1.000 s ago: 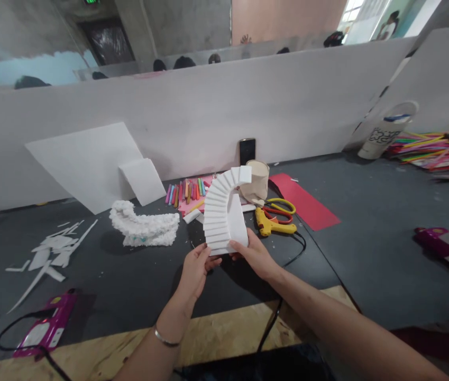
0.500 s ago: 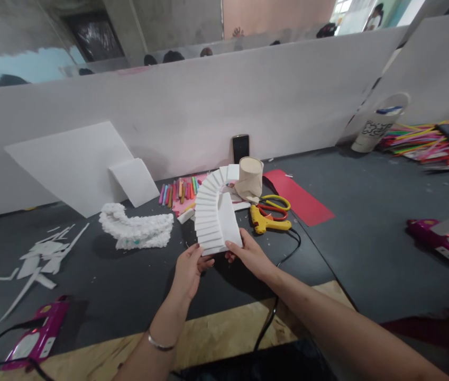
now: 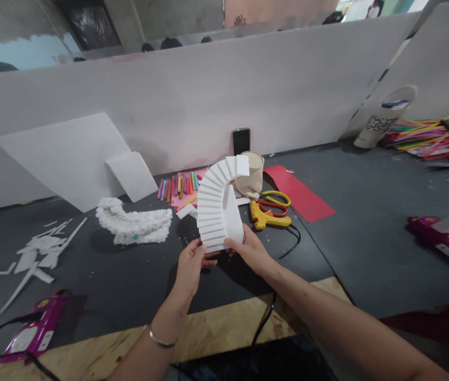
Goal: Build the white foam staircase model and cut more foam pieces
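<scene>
Between my hands is a white model spiral staircase, its thin steps fanned in a curve around a white upright piece. At its lower left corner my left hand is closed on the edge. Closed on its lower right side, my right hand has the thumb on top and fingers partly hidden underneath. The model is tilted above the dark table. Just right of it lie a yellow glue gun and scissors with yellow and red handles. Behind its top end stands a beige cup-like object.
Left are a fluffy white curved piece, white scraps and a purple device. Oil-pastel-like sticks, a phone and red sheet lie farther back. White boards lean on the partition. A black cord trails off the table.
The model has tipped so its top end shows more and covers part of the beige object. Both hands keep hold of it. The whole view has shifted slightly.
</scene>
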`<state>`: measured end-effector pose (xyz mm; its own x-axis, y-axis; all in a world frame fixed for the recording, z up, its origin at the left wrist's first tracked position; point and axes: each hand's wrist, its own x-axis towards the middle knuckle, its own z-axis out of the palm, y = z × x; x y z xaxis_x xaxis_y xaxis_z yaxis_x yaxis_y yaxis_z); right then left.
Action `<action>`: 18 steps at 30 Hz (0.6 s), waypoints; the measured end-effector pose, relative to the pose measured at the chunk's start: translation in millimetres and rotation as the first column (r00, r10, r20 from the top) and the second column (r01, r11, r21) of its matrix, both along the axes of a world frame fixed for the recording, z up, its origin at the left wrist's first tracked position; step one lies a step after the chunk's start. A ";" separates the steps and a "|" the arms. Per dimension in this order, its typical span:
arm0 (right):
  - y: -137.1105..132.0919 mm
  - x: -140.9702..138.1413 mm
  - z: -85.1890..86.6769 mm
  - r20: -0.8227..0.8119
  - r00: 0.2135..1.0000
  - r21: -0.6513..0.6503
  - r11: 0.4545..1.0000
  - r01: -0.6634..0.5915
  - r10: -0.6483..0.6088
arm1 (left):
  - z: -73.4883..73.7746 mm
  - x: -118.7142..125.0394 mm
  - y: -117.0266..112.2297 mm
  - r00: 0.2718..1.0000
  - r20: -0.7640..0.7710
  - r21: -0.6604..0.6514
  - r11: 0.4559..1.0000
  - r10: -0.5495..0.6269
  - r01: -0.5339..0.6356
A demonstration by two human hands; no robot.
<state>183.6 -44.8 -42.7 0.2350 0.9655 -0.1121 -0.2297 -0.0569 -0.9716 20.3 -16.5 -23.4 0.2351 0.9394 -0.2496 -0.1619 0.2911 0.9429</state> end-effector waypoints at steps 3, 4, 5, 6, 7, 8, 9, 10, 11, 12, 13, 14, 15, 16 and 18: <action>0.1 0.3 -0.5 0.002 1.000 0.001 1.000 -0.001 0.001 | 1.5 0.8 0.0 1.000 -0.015 -0.005 1.000 0.003 -0.003; 0.2 0.3 -0.5 0.002 1.000 0.003 1.000 0.000 0.000 | 1.9 1.0 -0.1 1.000 -0.020 -0.005 1.000 0.002 -0.003; 0.3 0.2 -0.5 0.003 1.000 0.005 1.000 0.000 0.000 | 1.9 1.0 -0.2 1.000 -0.024 -0.005 1.000 0.001 -0.002; 0.5 0.0 -0.4 0.003 1.000 0.006 1.000 0.001 -0.001 | 1.8 0.8 -0.4 1.000 -0.026 -0.003 1.000 -0.001 0.001; 0.6 -0.3 -0.4 0.003 1.000 0.008 1.000 0.002 -0.003 | 1.4 0.6 -0.5 1.000 -0.026 -0.001 1.000 -0.004 0.004; 0.8 -0.5 -0.4 0.003 1.000 0.009 1.000 0.005 -0.005 | 1.0 0.4 -0.6 1.000 -0.025 0.001 1.000 -0.006 0.006; 1.0 -0.7 -0.4 0.003 1.000 0.009 1.000 0.006 -0.007 | 0.6 0.2 -0.7 1.000 -0.024 0.004 1.000 -0.009 0.009; 1.1 -0.9 -0.4 0.004 1.000 0.008 1.000 0.008 -0.008 | 0.5 0.0 -0.8 1.000 -0.023 0.006 1.000 -0.010 0.010; 1.2 -1.0 -0.5 0.006 1.000 0.007 1.000 0.008 -0.008 | 0.6 0.0 -0.9 1.000 -0.024 0.007 1.000 -0.014 0.014; 1.2 -1.1 -0.6 0.008 1.000 0.006 1.000 0.008 -0.008 | 1.0 0.0 -1.0 1.000 -0.027 0.007 1.000 -0.014 0.014; 1.2 -1.1 -0.6 0.010 1.000 0.005 1.000 0.006 -0.006 | 1.5 0.2 -1.0 0.999 -0.031 0.004 1.000 -0.011 0.011; 1.2 -1.1 -0.6 0.011 1.000 0.004 1.000 0.004 -0.004 | 2.2 0.4 -1.1 0.999 -0.035 0.002 1.000 -0.006 0.006; 1.2 -1.0 -0.6 0.013 1.000 0.004 1.000 0.001 -0.001 | 2.8 0.6 -1.1 0.999 -0.039 -0.001 1.000 -0.001 0.001; 1.2 -0.9 -0.5 0.013 1.000 0.004 1.000 -0.001 0.001 | 3.1 0.8 -1.1 0.999 -0.042 -0.003 1.000 0.002 -0.002; 1.3 -0.7 -0.3 0.011 1.000 0.003 1.000 -0.006 0.006 | 2.9 1.0 -0.9 0.999 -0.044 -0.004 1.000 0.004 -0.004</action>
<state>182.9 -43.5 -43.0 0.2307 0.9672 -0.1062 -0.2183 -0.0549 -0.9743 21.3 -17.4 -20.5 0.2201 0.9393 -0.2633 -0.1217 0.2943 0.9479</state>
